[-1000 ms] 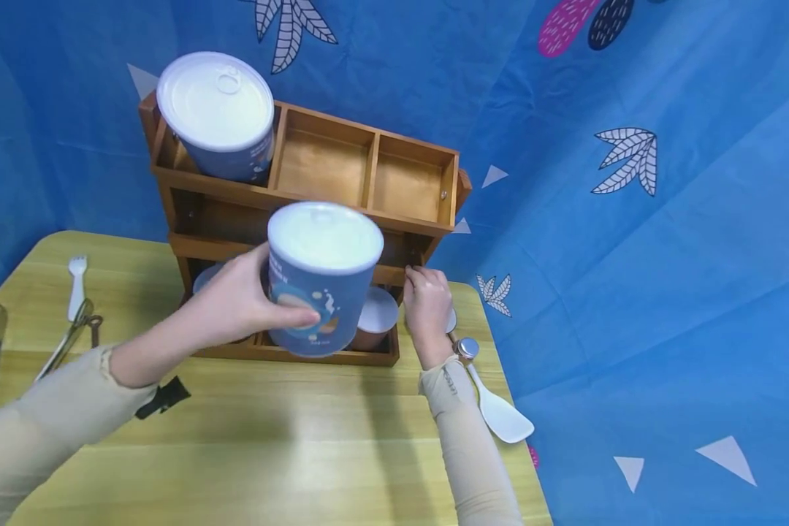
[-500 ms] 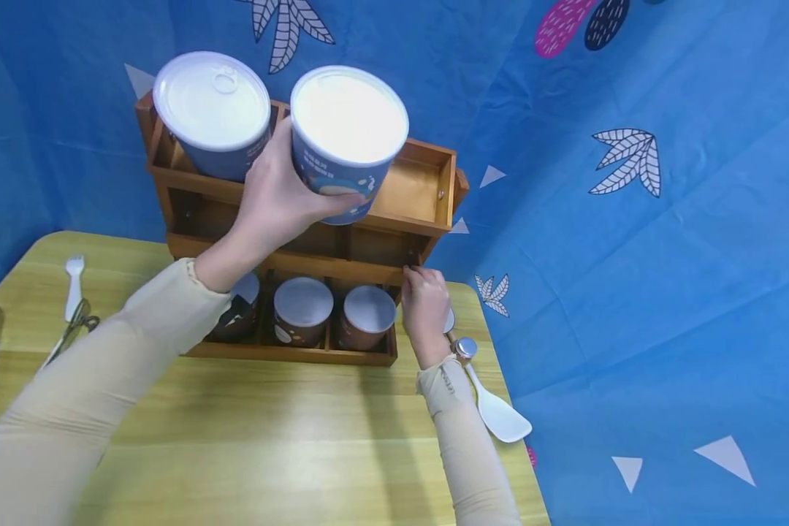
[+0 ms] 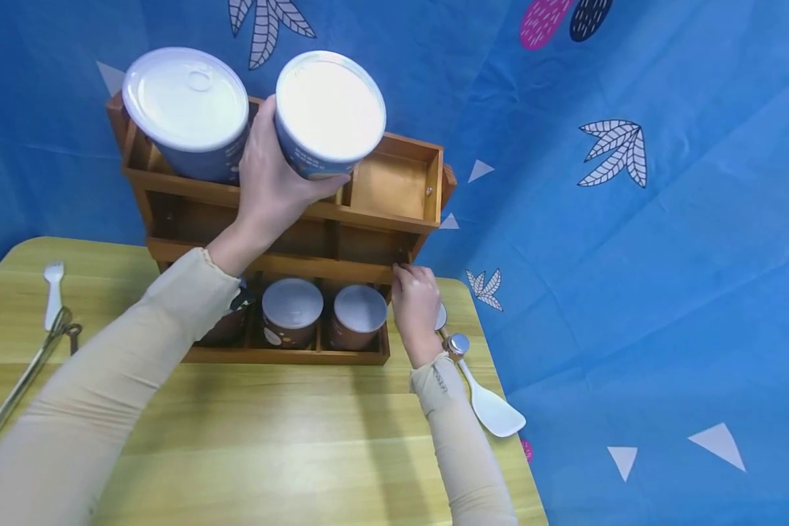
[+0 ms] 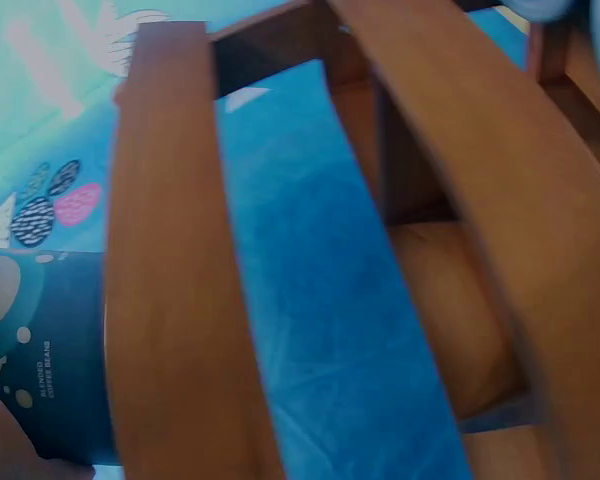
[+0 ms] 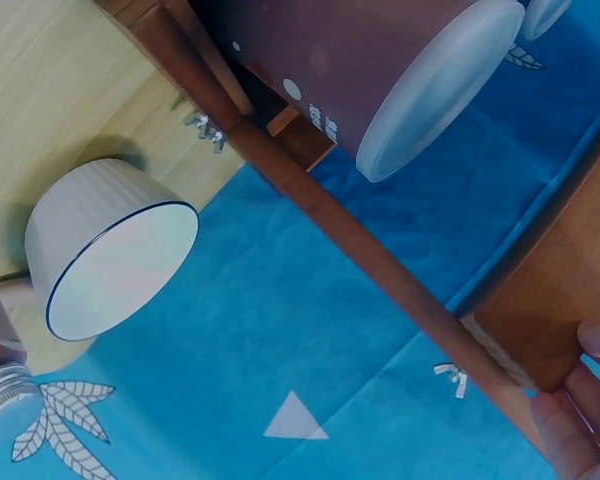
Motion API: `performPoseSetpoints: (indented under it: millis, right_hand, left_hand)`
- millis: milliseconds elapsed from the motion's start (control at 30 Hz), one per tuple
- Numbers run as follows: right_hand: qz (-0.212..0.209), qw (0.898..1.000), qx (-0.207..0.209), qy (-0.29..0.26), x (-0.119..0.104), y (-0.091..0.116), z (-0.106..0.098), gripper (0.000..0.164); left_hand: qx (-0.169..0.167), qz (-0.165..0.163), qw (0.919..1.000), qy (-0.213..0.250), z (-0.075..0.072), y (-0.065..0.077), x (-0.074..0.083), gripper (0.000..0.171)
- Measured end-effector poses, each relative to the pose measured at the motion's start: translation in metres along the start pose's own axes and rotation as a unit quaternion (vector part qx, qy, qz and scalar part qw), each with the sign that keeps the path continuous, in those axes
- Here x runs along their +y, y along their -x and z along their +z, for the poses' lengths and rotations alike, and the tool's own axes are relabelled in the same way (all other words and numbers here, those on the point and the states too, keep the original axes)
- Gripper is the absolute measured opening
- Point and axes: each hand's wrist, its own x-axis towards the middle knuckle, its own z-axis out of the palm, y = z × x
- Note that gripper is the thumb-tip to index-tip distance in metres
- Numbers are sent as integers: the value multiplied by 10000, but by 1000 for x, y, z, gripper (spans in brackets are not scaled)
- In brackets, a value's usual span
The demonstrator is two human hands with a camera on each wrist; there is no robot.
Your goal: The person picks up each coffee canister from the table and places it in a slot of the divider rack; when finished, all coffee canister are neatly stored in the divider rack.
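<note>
My left hand (image 3: 266, 175) grips a blue coffee-bean can (image 3: 329, 109) with a pale lid, up at the top tier of a wooden shelf rack (image 3: 368, 218). The can overlaps the middle compartment in the head view; its printed side (image 4: 65, 360) shows in the left wrist view. Another large blue can (image 3: 187, 109) stands in the top-left compartment beside that hand. My right hand (image 3: 417, 307) holds the rack's right side, fingers and thumb on a wooden board (image 5: 550, 320) in the right wrist view. Brown cans (image 3: 292, 307) stand in the bottom tier.
Right of the rack lie a white spatula (image 3: 496, 413), a small metal-capped jar (image 3: 458, 343) and a white bowl (image 5: 120, 250). On the left are a white fork (image 3: 53, 292) and metal tongs (image 3: 23, 380). A blue patterned cloth (image 3: 565, 256) hangs behind the table.
My left hand has lifted the blue can from in front of the rack to its top tier, beside the other large can. My right hand keeps its place on the rack.
</note>
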Motion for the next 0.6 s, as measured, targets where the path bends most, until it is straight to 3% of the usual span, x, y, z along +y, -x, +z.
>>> performPoseSetpoints:
  millis: [167, 600]
  right_hand:
    - [-31, 10000, 5, 51, 0, 0, 0, 14]
    - [-65, 10000, 39, 55, 0, 0, -1, 13]
  left_hand:
    - [29, 142, 9999, -56, 5, 4, -9, 107]
    - [-351, -341, 9988, 71, 6, 8, -15, 113]
